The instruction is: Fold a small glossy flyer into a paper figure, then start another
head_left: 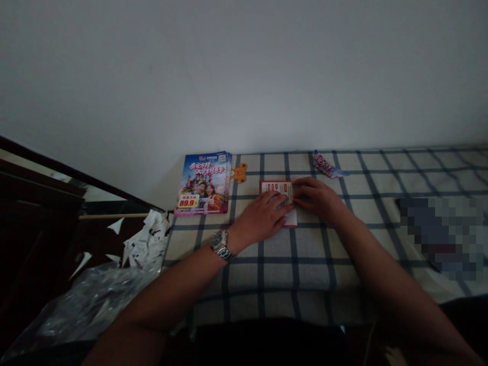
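A small white leaflet point(269, 187) with a red border and red print lies on the checked cloth in front of me. My left hand point(265, 213), a metal watch on its wrist, rests flat across the leaflet with its fingers spread. At the right edge of the leaflet, the thumb and bent fingers of my right hand point(315, 197) close on the paper. My fingers cover much of its right half. To the left lies a stack of colourful flyers point(204, 184), printed with a castle picture and "89.9".
A torn piece of printed paper point(325, 165) lies near the wall point(267, 76), right of the leaflet. White paper scraps point(147, 241) and a clear plastic bag point(95, 295) are down at the left. A blurred-out dark item point(438, 236) lies at the right.
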`<act>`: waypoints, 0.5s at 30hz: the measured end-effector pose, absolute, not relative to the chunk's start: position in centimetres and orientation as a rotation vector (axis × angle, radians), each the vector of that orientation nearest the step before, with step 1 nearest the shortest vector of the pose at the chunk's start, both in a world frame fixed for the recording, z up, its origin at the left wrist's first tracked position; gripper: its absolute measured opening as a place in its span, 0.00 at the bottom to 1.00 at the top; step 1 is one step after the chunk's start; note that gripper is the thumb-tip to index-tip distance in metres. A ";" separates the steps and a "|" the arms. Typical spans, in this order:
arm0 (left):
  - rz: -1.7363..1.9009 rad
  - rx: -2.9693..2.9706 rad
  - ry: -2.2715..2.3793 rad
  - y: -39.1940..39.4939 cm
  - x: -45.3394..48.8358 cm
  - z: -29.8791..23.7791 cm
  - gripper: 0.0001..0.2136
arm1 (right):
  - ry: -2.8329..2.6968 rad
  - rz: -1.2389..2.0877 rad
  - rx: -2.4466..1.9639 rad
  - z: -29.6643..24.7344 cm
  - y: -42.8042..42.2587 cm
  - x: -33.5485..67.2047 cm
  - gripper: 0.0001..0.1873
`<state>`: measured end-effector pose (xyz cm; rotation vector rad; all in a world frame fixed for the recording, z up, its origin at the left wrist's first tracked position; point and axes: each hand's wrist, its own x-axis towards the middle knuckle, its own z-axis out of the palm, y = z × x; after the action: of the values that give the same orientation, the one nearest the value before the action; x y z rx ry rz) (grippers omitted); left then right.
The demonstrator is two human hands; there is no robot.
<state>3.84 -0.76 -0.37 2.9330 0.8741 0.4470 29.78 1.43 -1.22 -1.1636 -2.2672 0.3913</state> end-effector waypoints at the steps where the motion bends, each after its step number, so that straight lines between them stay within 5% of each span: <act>1: 0.457 2.932 0.871 -0.8 3.8 -0.4 0.19 | -2.264 0.382 -1.165 -1.2 1.4 29.8 0.03; 15: 0.380 2.938 0.903 -1.1 4.0 -0.1 0.20 | -2.289 0.347 -1.183 -1.0 1.2 29.6 0.03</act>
<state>4.00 -1.15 -0.13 2.9376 0.9027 0.3795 29.56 1.19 -1.00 -1.1831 -2.2890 0.3472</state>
